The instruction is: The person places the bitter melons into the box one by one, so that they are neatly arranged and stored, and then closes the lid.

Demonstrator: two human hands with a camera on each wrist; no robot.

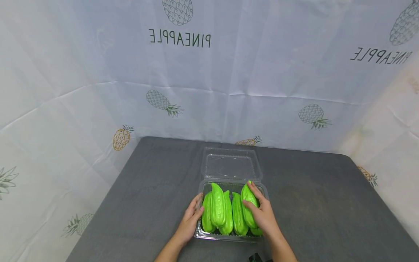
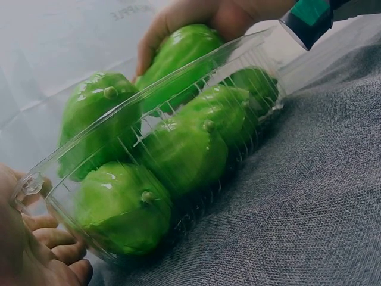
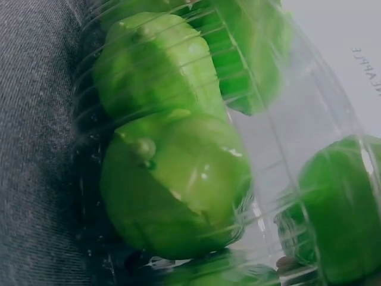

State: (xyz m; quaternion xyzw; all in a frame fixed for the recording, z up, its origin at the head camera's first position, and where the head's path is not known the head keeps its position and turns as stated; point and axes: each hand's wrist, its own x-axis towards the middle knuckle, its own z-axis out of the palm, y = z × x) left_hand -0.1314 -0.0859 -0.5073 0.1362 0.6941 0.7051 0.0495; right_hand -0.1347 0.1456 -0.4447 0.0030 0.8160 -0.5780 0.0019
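A clear plastic clamshell box (image 1: 226, 238) holds several bright green, bumpy bitter melons lying lengthwise. My left hand (image 1: 188, 222) holds the box by its left side, thumb at the rim and fingers along the outer wall. On the right, my right hand (image 1: 264, 215) grips a bitter melon (image 1: 247, 194) with thumb and fingers on either side, above another melon at that end. Another bitter melon (image 1: 217, 207) rests on top of the lower ones at the left. The left wrist view shows the lower bitter melons (image 2: 122, 208) through the box's ribbed wall.
The box's lid (image 1: 230, 165) lies folded back on the dark grey table (image 1: 311, 196). A pineapple-print cloth (image 1: 229, 72) hangs behind and beside the table. A small black object (image 1: 255, 257) shows near my right wrist at the bottom edge.
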